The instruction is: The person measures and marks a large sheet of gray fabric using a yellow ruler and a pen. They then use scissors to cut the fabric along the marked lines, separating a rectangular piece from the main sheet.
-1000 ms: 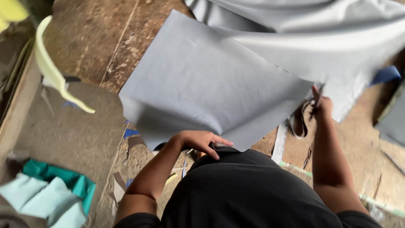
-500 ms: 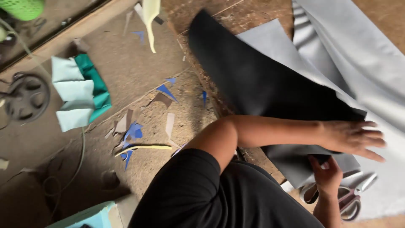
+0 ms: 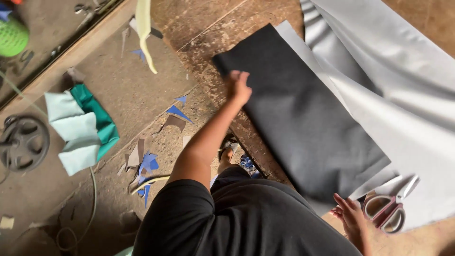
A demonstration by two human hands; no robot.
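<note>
While the black cloth (image 3: 303,118) lies flat on the grey cloth (image 3: 403,109), left hand (image 3: 238,86) pressing its near edge, fingers curled, right hand (image 3: 350,214) spread at its corner, scissors (image 3: 391,208) just beside.

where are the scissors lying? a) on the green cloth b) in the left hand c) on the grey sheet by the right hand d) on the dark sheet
c: the scissors lie on the grey sheet, just beside the right hand, while the left hand presses the far corner of the dark sheet, and the green cloth sits well off to the side.
</note>
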